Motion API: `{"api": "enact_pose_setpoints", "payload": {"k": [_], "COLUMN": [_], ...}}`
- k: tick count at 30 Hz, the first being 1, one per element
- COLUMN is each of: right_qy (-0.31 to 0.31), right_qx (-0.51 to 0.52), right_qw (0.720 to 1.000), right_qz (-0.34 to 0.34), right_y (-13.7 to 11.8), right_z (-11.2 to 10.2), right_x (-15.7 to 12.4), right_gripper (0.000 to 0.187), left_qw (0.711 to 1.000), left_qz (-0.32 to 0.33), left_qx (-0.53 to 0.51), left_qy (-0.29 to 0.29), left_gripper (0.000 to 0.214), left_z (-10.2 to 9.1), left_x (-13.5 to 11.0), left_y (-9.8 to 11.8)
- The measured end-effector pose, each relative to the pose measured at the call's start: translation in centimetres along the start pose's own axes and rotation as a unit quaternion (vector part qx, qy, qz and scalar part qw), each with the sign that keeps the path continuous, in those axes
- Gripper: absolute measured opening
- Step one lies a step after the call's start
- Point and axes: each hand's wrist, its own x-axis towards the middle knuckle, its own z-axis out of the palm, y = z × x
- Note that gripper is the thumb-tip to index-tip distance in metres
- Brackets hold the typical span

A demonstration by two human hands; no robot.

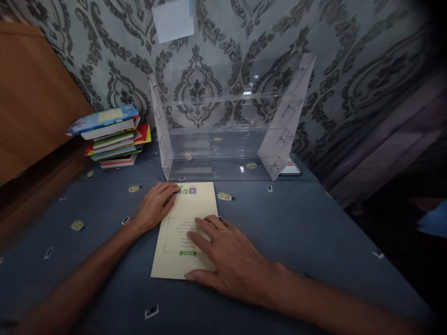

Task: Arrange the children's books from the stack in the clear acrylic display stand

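A pale cream booklet [176, 232] lies flat on the blue cloth [286, 218], just in front of the clear rack [225, 139]. Near its far edge are a QR code and a green mark, partly under the fingers; the small lines of text in its frame are too blurred to read.

The left hand [157, 204] lies over the booklet's far left edge, fingers extended and hiding that corner. The right hand [228, 256] is spread open across its near right part, covering that edge and some print. The hands are apart, neither closed around anything.

Left of the rack is a stack of books [115, 139], most titles hard to make out. Beside the rack's right foot, partly behind it, sits a whitish item [290, 167] blurred into blocks. Above the rack, a white sheet [172, 21] on the patterned wall [223, 42] is cut off by the frame. Far right of the rack, a blue object [433, 218] is cropped and indistinct.
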Motion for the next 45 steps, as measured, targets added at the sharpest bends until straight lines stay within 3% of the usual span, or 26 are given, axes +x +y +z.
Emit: {"api": "enact_pose_setpoints", "payload": {"k": [4, 7, 16, 27, 33, 45], "right_qy": [-0.029, -0.023, 0.089, 0.093, 0.110, 0.123], "right_qx": [0.006, 0.009, -0.058, -0.078, -0.070, -0.057], "right_qw": [1.000, 1.000, 0.994, 0.985, 0.985, 0.986], "right_qz": [0.001, -0.006, 0.016, 0.121, 0.112, 0.101], "right_y": [0.3, 0.9, 3.1, 7.3, 8.9, 9.3], "right_z": [-1.7, -1.9, 1.9, 1.4, 2.0, 2.6], "right_x": [1.1, 2.5, 7.6, 4.8, 3.8, 3.8], "right_gripper": [0.046, 0.041, 0.037, 0.047, 0.049, 0.052], "left_qw": [1.000, 1.000, 1.000, 0.999, 0.999, 0.999], "left_qz": [0.001, 0.007, 0.008, 0.006, -0.001, -0.001], "left_qx": [0.014, 0.018, 0.011, 0.033, 0.035, 0.040], "left_qy": [-0.006, -0.004, -0.001, -0.018, -0.016, -0.035], "left_gripper": [0.029, 0.030, 0.031, 0.028, 0.030, 0.034], "left_z": [0.5, 0.7, 0.6, 0.5, 0.7, 0.3], "left_x": [-0.3, -0.2, -0.2, -0.2, -0.3, -0.2], "left_y": [0.1, 0.1, 0.1, 0.1, 0.0, -0.5]}}
